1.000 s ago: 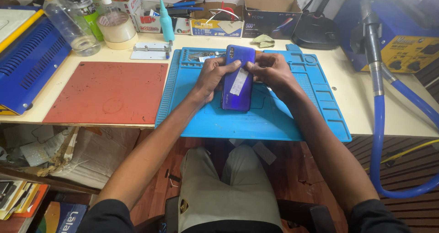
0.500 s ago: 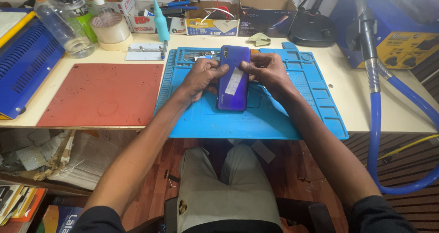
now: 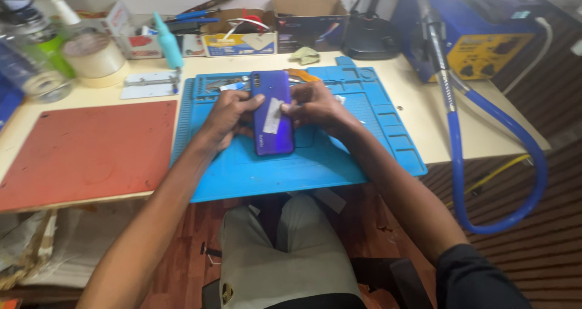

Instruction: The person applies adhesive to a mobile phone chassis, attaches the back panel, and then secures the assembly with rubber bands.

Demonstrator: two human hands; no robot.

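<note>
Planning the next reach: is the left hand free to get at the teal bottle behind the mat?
Probably not yet: the left hand and right hand both hold the purple phone. The path to the teal bottle looks open otherwise.

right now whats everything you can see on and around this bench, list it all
phone: 1, purple-blue, back up with a pale sticker, over the blue mat
work mat: 1, blue, centre of bench
red mat: 1, red, left of the blue one
tape roll: 1, cream, back left
cardboard boxes: several, brown and printed, along the back
station: 1, blue and yellow, back right
hose: 1, blue, looping off the right edge
left hand: 1, gripping the phone's left edge
right hand: 1, gripping its right edge
</note>
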